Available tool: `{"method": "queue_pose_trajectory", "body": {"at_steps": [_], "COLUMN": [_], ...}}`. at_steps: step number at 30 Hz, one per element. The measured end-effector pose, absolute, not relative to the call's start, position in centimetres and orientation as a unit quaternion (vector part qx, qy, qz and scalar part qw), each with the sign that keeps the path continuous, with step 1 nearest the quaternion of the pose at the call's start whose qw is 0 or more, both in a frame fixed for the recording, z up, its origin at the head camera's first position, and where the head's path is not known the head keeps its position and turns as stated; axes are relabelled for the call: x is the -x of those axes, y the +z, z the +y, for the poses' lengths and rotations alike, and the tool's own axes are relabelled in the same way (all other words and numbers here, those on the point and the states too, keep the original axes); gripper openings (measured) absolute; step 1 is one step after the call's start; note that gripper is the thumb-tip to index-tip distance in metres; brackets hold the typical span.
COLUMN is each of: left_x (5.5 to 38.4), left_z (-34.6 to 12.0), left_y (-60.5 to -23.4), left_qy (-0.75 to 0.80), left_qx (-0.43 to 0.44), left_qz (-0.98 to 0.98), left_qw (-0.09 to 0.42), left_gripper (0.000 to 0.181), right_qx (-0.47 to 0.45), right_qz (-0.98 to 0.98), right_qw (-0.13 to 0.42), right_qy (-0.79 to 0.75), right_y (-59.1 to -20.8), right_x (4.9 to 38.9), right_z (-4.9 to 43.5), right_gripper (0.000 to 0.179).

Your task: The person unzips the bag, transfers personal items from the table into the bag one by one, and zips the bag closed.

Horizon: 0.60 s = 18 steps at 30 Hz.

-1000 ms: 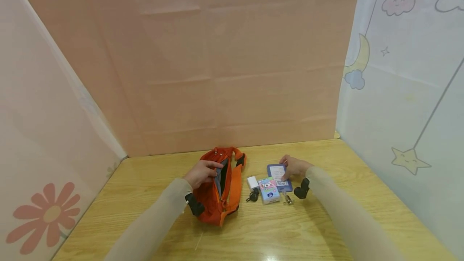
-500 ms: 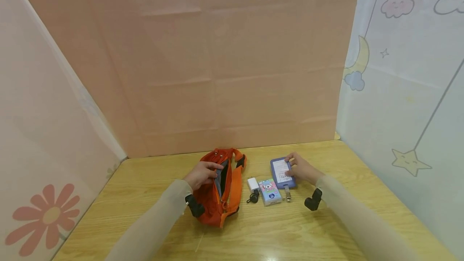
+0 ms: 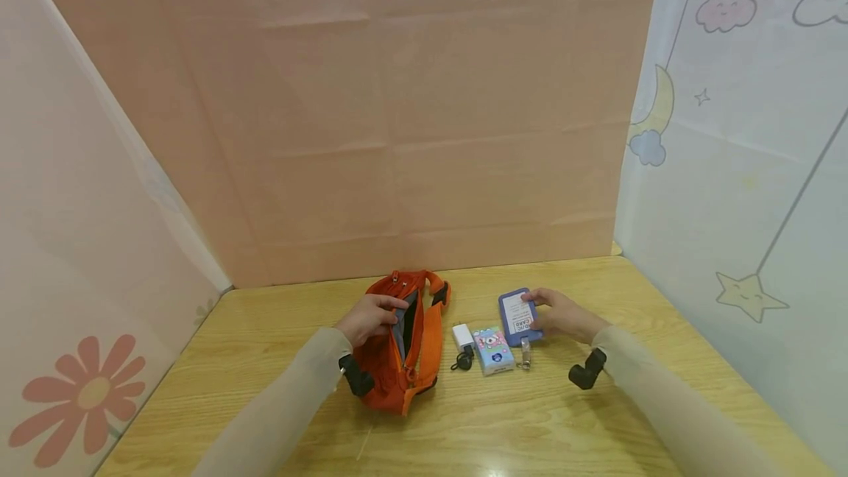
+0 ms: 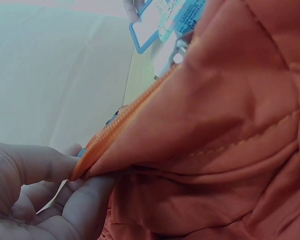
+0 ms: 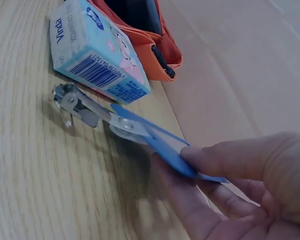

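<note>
On the table lies an orange waist bag (image 3: 384,381), unzipped, with its grey lining showing. My left hand (image 3: 366,320) pinches the edge of its opening; the left wrist view shows thumb and fingers on the orange zip edge (image 4: 107,140). To the right, my right hand (image 3: 563,316) holds a blue ID badge holder (image 3: 517,311) by its right edge. Thumb and fingers pinch the blue holder (image 5: 172,155) in the right wrist view, tilted and partly raised off the table. A metal clip (image 5: 82,107) hangs from its near end.
Between bag and badge holder sit a tissue pack (image 3: 493,350) and a white charger-like block (image 3: 463,336) with a small black round item (image 3: 464,359) by it. The bag's strap (image 3: 432,344) lies along its right side. A pink-beige backdrop (image 3: 397,131) stands behind the table.
My right hand has gripped the badge holder and shifted it slightly right, its edge tilting up. The right wrist has swung outward. My left hand and the bag have stayed put.
</note>
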<state>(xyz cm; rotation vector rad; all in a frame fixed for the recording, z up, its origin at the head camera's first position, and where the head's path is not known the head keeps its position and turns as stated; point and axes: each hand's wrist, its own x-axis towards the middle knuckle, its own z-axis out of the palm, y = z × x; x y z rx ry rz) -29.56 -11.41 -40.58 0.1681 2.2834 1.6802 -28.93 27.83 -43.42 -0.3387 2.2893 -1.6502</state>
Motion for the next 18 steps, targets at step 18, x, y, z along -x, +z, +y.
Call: {"method": "queue_pose_trajectory", "body": {"at_steps": [18], "left_x": [29.6], "left_z": [-11.4], "left_y": [-40.5], "left_qy": [0.582], "left_qx": [-0.056], "left_qz": [0.798], "left_qw": [0.148], "left_gripper": [0.035], "right_qx": [0.114], "right_qz": [0.725], "right_qw": [0.148], "right_qy": [-0.663], "right_y": [-41.9], "right_x": [28.6], "right_z": [28.6], "right_gripper": [0.063]}}
